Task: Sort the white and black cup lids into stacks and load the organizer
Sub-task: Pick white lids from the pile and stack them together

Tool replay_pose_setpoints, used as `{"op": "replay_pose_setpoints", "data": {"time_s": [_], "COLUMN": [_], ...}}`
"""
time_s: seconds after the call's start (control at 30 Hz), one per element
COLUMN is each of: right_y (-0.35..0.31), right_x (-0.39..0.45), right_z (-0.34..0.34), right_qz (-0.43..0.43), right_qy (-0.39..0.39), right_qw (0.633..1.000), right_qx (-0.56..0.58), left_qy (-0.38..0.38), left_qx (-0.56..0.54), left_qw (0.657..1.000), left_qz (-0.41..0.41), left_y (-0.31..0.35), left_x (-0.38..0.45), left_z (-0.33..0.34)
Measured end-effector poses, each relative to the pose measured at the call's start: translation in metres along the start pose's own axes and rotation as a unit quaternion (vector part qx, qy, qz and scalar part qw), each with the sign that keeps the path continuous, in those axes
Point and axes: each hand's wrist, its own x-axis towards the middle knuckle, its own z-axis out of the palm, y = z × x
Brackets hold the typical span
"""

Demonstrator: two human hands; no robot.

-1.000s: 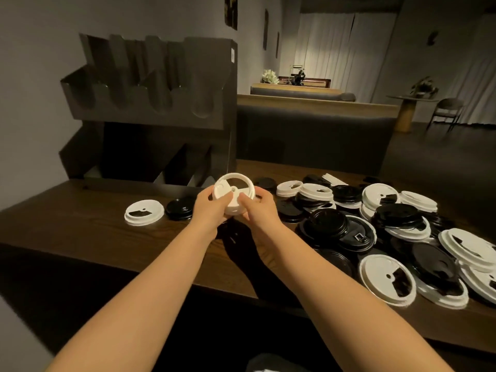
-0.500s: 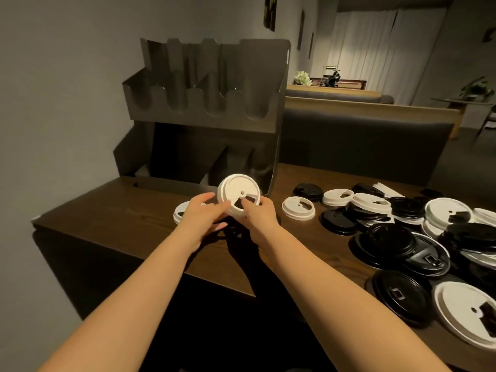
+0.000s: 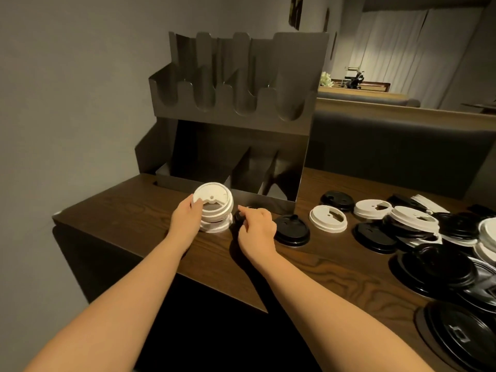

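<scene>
My left hand (image 3: 186, 218) grips a small stack of white lids (image 3: 214, 202) by its left rim, held just above another white lid (image 3: 218, 225) lying on the table in front of the organizer (image 3: 236, 122). My right hand (image 3: 256, 227) is beside it with fingers curled, its fingertips on a black lid (image 3: 238, 217) that is mostly hidden under the hand. The metal organizer stands at the back left with scalloped upper slots and lower bins. Mixed white and black lids (image 3: 418, 229) lie in a pile at the right.
A single black lid (image 3: 292, 230) and a white lid (image 3: 328, 218) lie just right of my right hand. The wooden table's front edge (image 3: 220, 288) runs diagonally below my arms. A grey wall is at the left and a dark bench back (image 3: 397, 146) behind the table.
My view swung left and closer to the organizer. My right hand let go of the white lids and dropped to a black lid; my left hand lowered the white lids over the one on the table.
</scene>
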Motion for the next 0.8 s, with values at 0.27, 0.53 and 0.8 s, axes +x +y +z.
{"op": "replay_pose_setpoints", "data": {"time_s": [0.27, 0.53, 0.8], "right_y": [-0.001, 0.000, 0.005], "right_x": [0.004, 0.007, 0.011], "right_z": [0.005, 0.010, 0.018], "right_qz": [-0.082, -0.092, -0.102], "right_qy": [-0.081, -0.103, -0.096], "right_qw": [0.989, 0.978, 0.974], "right_qx": [-0.091, -0.157, -0.176], "left_qy": [0.027, 0.026, 0.006], "left_qx": [0.062, 0.203, 0.227], "left_qw": [0.998, 0.979, 0.972], "left_qz": [-0.020, -0.010, 0.059], "left_y": [-0.021, -0.026, -0.030], "left_x": [0.032, 0.037, 0.038], "left_z": [0.004, 0.008, 0.011]}}
